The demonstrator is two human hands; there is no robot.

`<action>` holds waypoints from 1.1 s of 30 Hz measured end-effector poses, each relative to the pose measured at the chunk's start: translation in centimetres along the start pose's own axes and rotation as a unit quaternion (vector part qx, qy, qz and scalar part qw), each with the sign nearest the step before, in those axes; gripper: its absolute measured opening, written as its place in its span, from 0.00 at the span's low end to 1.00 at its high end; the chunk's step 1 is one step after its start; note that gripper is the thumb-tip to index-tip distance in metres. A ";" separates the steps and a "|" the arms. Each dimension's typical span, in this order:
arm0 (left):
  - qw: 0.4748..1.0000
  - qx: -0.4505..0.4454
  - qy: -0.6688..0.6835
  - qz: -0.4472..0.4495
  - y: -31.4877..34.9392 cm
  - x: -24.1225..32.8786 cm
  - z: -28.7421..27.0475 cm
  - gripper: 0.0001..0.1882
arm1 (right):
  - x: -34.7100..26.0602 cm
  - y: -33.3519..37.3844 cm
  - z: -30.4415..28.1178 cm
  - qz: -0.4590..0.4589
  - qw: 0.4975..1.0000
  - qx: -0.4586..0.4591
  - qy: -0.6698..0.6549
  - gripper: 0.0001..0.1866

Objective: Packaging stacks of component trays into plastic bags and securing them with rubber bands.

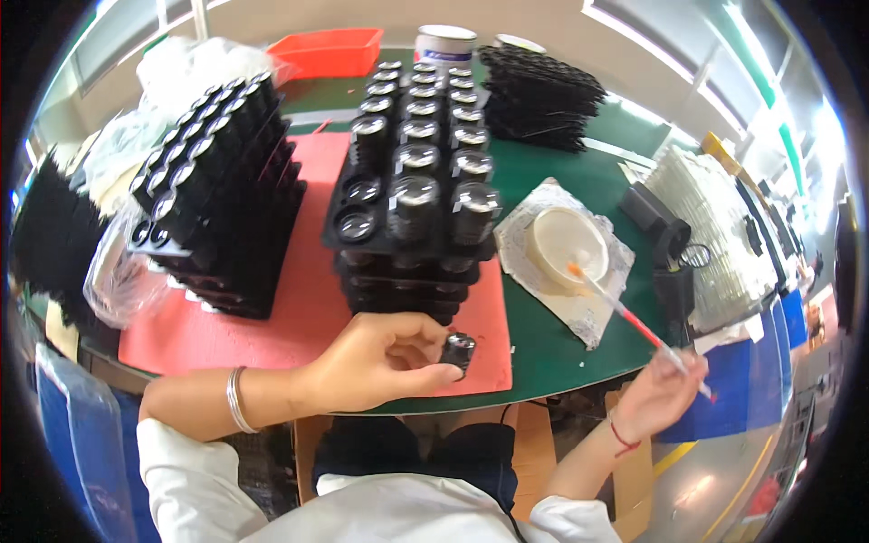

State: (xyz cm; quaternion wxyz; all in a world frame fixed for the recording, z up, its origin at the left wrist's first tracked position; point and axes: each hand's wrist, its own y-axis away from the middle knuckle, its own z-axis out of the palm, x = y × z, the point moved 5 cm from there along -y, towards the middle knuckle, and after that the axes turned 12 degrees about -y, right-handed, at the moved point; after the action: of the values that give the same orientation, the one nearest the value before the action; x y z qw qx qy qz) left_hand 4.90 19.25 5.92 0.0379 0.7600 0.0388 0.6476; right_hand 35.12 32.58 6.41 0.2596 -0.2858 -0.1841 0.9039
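Observation:
Between thumb and fingers, my left hand (385,357) grips a small black cylinder with a glassy top (459,351), which looks like a lens, over the front of the red mat (312,217). My right hand (659,391) pinches a thin red-and-white brush (638,326). The brush's orange tip reaches into a round whitish bowl (568,240), standing on a stained white sheet (525,213). Just beyond my left hand rises a stack of black trays (407,271), its top tray holding rows of similar cylinders. Two front-left pockets there hold no standing cylinder.
Another stack of black trays with cylinders (231,208) stands left. At the back are a red bin (326,54), a white can (445,47) and piled black trays (541,98). White trays (711,235) and a black device (659,222) sit right. Clear plastic bags (127,262) lie left.

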 end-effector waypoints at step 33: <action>0.991 -0.075 0.096 0.055 -0.6 -0.6 0.5 0.14 | 0.2 4.4 0.2 0.059 0.984 -0.153 0.066 0.15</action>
State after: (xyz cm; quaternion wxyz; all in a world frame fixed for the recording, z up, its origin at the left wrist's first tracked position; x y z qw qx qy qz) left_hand 5.25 19.74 5.19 0.0553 0.6904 -0.0485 0.7197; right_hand 33.23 29.18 4.34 0.1702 -0.3914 -0.2856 0.8581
